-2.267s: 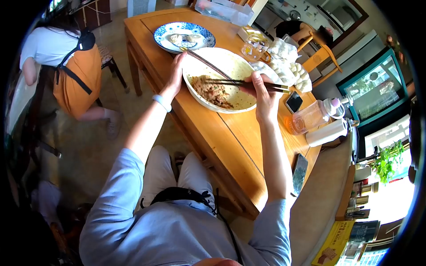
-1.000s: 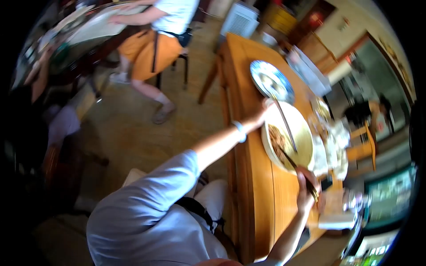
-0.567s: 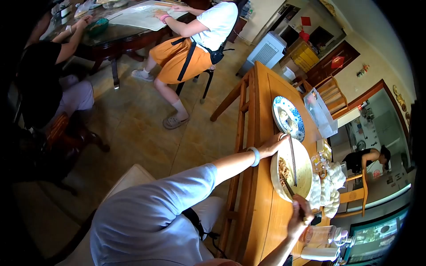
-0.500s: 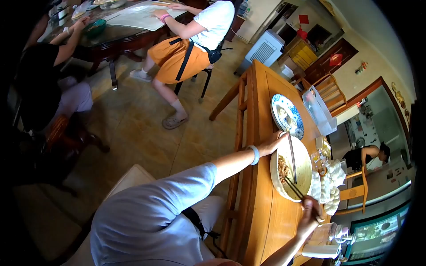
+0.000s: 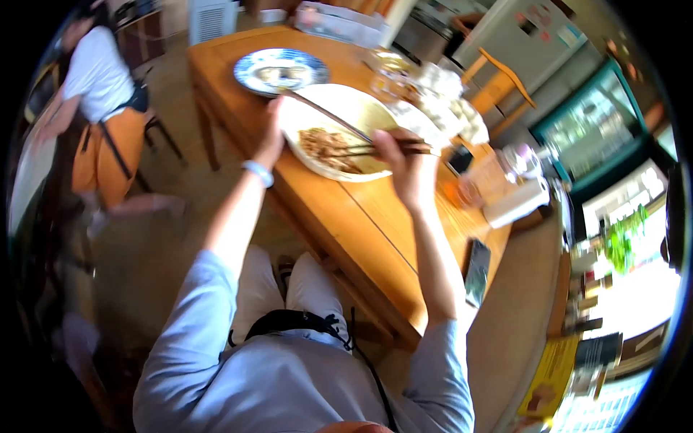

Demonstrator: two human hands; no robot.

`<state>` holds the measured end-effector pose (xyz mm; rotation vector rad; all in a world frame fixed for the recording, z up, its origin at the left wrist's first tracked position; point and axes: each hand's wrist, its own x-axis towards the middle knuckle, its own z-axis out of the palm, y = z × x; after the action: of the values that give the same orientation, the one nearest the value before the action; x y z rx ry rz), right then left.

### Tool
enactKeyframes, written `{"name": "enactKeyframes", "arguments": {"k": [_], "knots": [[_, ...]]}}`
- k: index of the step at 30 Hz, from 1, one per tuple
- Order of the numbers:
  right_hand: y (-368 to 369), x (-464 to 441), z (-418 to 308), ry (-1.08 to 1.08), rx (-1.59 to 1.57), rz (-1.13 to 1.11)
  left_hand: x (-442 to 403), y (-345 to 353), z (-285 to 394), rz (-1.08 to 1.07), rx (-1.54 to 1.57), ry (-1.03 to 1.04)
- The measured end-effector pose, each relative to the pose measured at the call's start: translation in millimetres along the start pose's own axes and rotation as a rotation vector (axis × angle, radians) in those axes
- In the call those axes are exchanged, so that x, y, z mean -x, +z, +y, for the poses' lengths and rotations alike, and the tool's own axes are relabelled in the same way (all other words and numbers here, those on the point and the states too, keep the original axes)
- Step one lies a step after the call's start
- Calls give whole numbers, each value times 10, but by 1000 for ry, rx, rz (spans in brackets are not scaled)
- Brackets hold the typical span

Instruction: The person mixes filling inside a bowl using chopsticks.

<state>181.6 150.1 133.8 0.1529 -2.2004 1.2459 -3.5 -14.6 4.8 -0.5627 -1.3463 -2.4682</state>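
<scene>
On the head camera, the left hand (image 5: 273,136) met the side of the cream bowl (image 5: 361,108) on the wooden table (image 5: 354,231) (gripping or just resting, I couldn't tell), while apart from it the right hand (image 5: 413,167) clutched dark chopsticks (image 5: 355,151), tips in the brown mixture (image 5: 321,146); the blue-patterned plate (image 5: 248,63) sat just beyond!
</scene>
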Motion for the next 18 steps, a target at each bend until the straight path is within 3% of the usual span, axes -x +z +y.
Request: {"name": "enactKeyframes", "arguments": {"k": [1, 3, 6, 11, 18], "knots": [[47, 17, -116, -139, 206, 13, -23, -34, -44, -1, 10, -35], [198, 89, -136, -327, 188, -2, -76, -60, -69, 0, 38, -88], [295, 211, -164, -402, 250, -140, -127, -140, -168, -12, 103, -176], [163, 301, -9, -422, 279, -311, -199, -211, -260, -42, 82, -228], [-195, 669, 68, -318, 254, -247, -99, -72, -23, -67, 92, -243]]}}
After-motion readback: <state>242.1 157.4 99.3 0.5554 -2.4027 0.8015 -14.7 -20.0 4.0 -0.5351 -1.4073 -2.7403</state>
